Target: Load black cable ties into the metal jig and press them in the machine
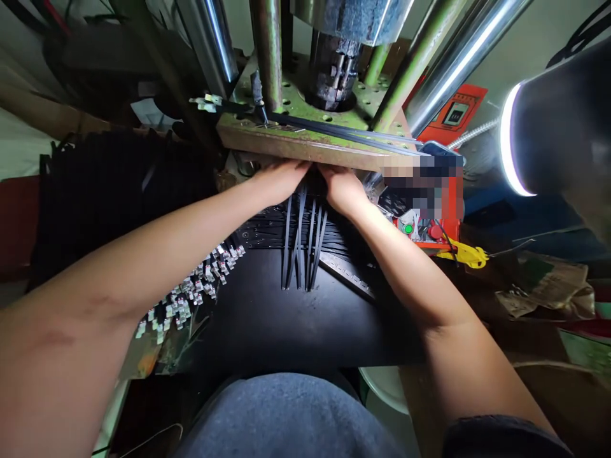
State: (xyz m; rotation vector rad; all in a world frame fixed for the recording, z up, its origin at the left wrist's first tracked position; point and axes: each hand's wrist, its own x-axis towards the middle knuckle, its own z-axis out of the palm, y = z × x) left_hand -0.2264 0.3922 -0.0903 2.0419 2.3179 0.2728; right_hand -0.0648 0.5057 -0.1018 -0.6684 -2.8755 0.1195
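the left hand (286,178) and right hand (342,187) reach in at the upper centre of the frame, fingers hidden beneath the green press plate (305,130), so whether they pinch anything cannot be told. black strips (304,245) hang toward the centre, just below them.

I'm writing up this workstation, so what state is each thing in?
Lamp: lit.
Left hand: under the green plate's edge, fingers hidden.
Right hand: same, fingers hidden.
Front black strips: splayed, some crossing.
White-ended bundle: ends bunched unevenly.
Slotted metal bar: lying aslant.
Green button: bright; lit or not, unclear.
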